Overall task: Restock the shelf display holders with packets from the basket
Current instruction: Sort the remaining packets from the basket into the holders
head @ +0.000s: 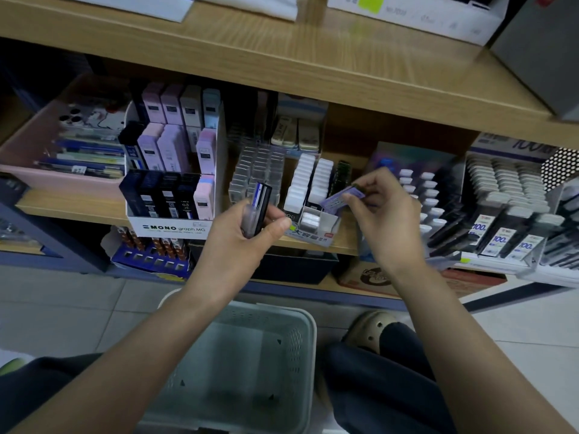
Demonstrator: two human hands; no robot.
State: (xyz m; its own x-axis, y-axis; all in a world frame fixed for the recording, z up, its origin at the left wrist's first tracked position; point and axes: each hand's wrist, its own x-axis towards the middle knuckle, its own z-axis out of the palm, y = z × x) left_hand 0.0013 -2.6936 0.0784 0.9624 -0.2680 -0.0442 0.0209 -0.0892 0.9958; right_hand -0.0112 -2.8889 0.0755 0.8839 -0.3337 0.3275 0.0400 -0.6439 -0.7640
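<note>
Placement step. Right hand [388, 220]: fingers curled, pinching small flat purple packet [340, 198] just above white cardboard display holder [313, 234]. Left hand [241, 242]: fingers wrapped round slim black packets [263, 203]. Pale perforated plastic basket [310, 333] below wrists. Next, likely: lower purple packet upright into matching slot.

The purple packet [343, 198] in the right hand [387, 222] is blurry. The left hand [244, 242] hides the bottom of its dark packets [262, 203]. The basket [269, 309] is cut off below.
</note>
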